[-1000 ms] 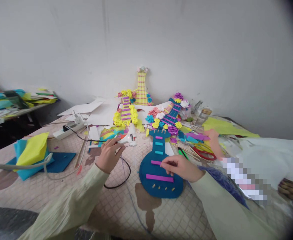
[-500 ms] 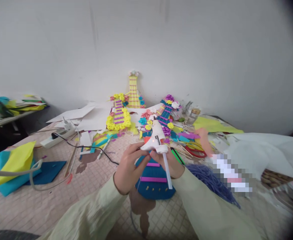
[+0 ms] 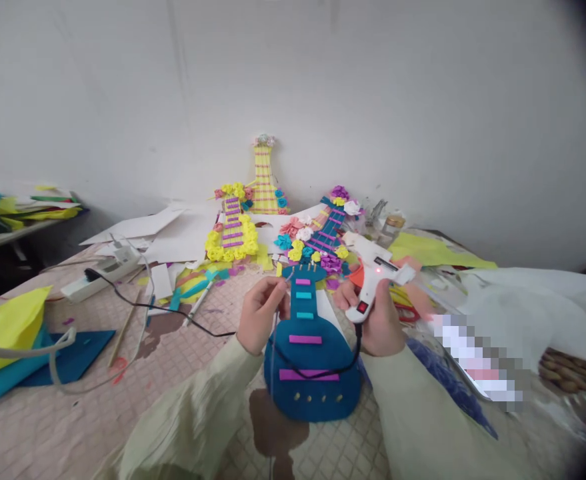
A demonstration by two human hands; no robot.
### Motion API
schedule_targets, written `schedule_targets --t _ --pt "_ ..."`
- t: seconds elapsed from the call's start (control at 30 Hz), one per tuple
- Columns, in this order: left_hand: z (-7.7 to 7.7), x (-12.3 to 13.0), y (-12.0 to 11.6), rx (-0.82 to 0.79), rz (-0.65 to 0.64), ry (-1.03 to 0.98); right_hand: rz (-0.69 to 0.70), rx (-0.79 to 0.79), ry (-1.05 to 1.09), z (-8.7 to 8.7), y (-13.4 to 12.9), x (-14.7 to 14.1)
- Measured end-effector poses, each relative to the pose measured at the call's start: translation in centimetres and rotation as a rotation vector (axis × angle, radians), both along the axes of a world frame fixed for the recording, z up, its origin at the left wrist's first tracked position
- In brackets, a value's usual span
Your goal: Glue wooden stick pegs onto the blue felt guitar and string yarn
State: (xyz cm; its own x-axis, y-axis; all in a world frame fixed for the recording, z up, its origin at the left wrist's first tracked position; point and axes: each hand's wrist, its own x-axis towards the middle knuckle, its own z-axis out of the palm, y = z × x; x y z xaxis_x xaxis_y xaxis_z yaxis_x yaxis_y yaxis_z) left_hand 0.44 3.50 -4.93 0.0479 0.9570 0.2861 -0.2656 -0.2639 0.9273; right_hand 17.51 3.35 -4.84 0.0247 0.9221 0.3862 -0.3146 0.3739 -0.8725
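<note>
A blue guitar-shaped craft piece [image 3: 313, 357] lies on the table before me, with purple and light blue strips across it and small pegs at both ends. My left hand [image 3: 263, 312] is closed beside the top of its neck, fingertips pinched on a thin strand of yarn [image 3: 273, 373] that hangs down past the body's left edge. In my right hand [image 3: 383, 323] is a white glue gun [image 3: 373, 277] with an orange trigger, held by the handle to the right of the neck. Its black cord loops over the guitar body, and a clear glue stick sticks out at the back.
Decorated paper guitars [image 3: 233, 230] lean at the back among paper flowers [image 3: 290, 228]. A power strip [image 3: 97, 277] and folded coloured sheets [image 3: 17, 333] are on the left. To the right lie a yarn bundle [image 3: 447, 383], red-handled scissors [image 3: 407, 312] and a pixelated object [image 3: 477, 360].
The glue gun has moved right, away from above the guitar, in my right hand. My left hand has come off it and now pinches yarn by the neck, which is uncovered.
</note>
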Motion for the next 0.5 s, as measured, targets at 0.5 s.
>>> schedule_targets --t 0.5 --pt "-2.9 -2.0 -1.4 -0.068 0.245 0.169 -0.095 0.279 -0.691 -4.3 -3.4 4.2"
